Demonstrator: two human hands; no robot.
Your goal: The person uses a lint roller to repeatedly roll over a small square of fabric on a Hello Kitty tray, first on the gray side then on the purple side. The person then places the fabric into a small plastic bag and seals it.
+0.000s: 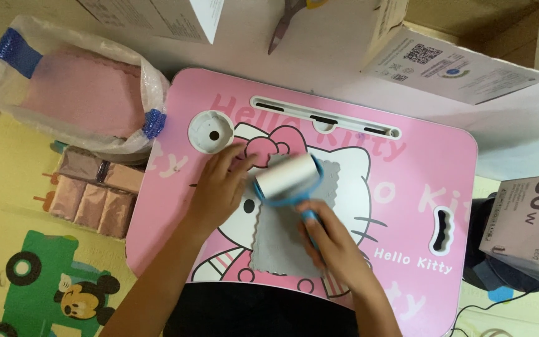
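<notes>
Head view: my right hand (338, 249) is clamped on the blue handle of a lint roller (287, 179), whose white drum rests on a grey cloth (282, 240) lying on the pink lap desk (419, 162). My left hand (219, 187) lies flat — fingers spread, gripping nothing — pinning the cloth's left edge. Containers: a clear plastic bag (63, 87) at upper left holds pink cloths; the desk's round white cup holder (211, 131) holds nothing I can see.

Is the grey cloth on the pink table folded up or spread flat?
Spread flat: the grey cloth lies open on the pink table, left hand pinning it, lint roller on top.
</notes>
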